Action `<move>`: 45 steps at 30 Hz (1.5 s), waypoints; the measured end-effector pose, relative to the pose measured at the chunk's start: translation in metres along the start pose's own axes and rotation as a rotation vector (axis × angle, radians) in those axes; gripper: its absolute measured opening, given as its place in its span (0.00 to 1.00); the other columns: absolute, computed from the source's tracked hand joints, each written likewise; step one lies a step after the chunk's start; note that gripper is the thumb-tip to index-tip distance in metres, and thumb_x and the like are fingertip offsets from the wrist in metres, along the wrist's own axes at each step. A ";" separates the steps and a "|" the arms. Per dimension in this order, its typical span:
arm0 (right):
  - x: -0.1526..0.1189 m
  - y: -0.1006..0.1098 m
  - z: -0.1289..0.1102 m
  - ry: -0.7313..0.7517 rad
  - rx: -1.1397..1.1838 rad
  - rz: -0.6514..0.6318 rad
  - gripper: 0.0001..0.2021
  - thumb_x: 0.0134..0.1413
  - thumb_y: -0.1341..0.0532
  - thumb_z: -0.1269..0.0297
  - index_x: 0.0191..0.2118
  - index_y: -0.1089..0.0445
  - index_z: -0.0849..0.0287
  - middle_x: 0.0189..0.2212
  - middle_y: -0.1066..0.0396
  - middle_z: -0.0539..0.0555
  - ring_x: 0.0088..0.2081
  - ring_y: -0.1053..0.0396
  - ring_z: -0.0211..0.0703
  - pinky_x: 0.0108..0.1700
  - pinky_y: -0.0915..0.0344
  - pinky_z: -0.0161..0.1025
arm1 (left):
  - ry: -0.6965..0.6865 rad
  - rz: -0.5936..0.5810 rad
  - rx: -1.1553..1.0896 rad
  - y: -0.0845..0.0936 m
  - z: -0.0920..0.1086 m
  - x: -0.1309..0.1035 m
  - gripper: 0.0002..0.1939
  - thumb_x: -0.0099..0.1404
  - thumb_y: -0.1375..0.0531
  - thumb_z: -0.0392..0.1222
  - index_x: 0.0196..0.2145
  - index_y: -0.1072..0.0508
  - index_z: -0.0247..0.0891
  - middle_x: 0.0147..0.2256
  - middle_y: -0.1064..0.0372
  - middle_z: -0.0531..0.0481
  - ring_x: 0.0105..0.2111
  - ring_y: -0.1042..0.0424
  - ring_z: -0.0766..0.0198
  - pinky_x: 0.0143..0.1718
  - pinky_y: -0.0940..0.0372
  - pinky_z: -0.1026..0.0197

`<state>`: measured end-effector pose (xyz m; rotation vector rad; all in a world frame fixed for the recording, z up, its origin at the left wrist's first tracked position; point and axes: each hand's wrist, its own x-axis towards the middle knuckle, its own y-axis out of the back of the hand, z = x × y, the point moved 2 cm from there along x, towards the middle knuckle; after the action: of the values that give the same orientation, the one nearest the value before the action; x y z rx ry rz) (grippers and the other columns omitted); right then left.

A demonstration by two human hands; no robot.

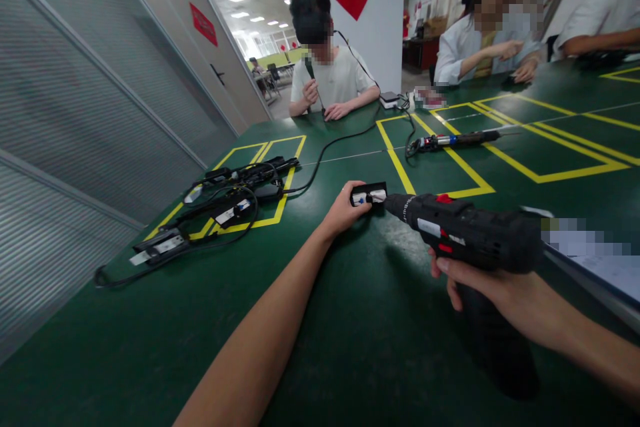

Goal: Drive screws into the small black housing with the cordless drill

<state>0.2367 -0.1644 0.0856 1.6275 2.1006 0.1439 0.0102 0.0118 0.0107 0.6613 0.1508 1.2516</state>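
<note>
While a small black-and-white module (369,196) is pinched between the fingers of the left hand (347,207), the right hand (493,290) curls its fingers around the grip of a black power drill (473,233), its nose at the module's right end, contact unclear. Left of the left fingers, tangled black cables and devices (267,193) lie on the green tabletop (350,353); well beyond the right fingers lies a dark rod-shaped tool (470,139), and farther off sits a person in white (345,73).
</note>
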 end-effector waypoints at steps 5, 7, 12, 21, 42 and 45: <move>0.000 -0.001 0.001 -0.011 0.006 -0.027 0.17 0.55 0.46 0.49 0.32 0.28 0.56 0.21 0.30 0.50 0.29 0.34 0.46 0.36 0.42 0.44 | -0.010 -0.002 -0.010 0.000 -0.001 0.001 0.25 0.54 0.41 0.40 0.50 0.40 0.37 0.41 0.36 0.49 0.35 0.35 0.66 0.37 0.38 0.63; 0.001 -0.001 0.002 -0.008 0.011 -0.028 0.17 0.55 0.45 0.48 0.32 0.28 0.55 0.21 0.30 0.50 0.29 0.34 0.46 0.36 0.42 0.44 | -0.008 -0.001 -0.015 0.000 -0.001 0.001 0.25 0.54 0.41 0.40 0.50 0.40 0.37 0.41 0.36 0.49 0.35 0.35 0.66 0.37 0.38 0.63; 0.001 0.000 0.005 -0.006 0.006 -0.030 0.17 0.55 0.45 0.47 0.34 0.28 0.55 0.21 0.29 0.49 0.29 0.34 0.46 0.36 0.42 0.44 | 0.004 0.009 -0.006 0.000 0.000 0.000 0.25 0.54 0.41 0.40 0.50 0.39 0.37 0.41 0.36 0.49 0.35 0.35 0.66 0.37 0.37 0.63; 0.000 0.000 0.005 0.003 0.026 -0.026 0.16 0.55 0.45 0.49 0.32 0.30 0.56 0.20 0.30 0.48 0.28 0.34 0.44 0.35 0.42 0.43 | -0.021 0.016 -0.009 -0.001 -0.001 0.001 0.24 0.54 0.41 0.39 0.49 0.39 0.37 0.41 0.36 0.49 0.35 0.35 0.66 0.37 0.38 0.63; -0.001 0.000 0.002 -0.001 -0.036 -0.021 0.17 0.57 0.47 0.50 0.32 0.27 0.55 0.21 0.29 0.51 0.29 0.32 0.46 0.37 0.41 0.45 | 0.001 0.001 0.003 0.000 0.001 0.000 0.25 0.53 0.41 0.39 0.50 0.39 0.37 0.42 0.36 0.49 0.37 0.35 0.65 0.40 0.38 0.62; -0.001 0.001 0.002 -0.002 -0.034 -0.023 0.18 0.56 0.47 0.49 0.33 0.27 0.55 0.21 0.29 0.51 0.29 0.32 0.46 0.36 0.41 0.46 | 0.001 0.000 -0.007 0.000 0.001 0.001 0.25 0.54 0.41 0.39 0.50 0.39 0.37 0.41 0.36 0.49 0.36 0.35 0.66 0.40 0.37 0.62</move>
<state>0.2382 -0.1651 0.0844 1.5822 2.1036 0.1701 0.0110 0.0119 0.0114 0.6552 0.1472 1.2516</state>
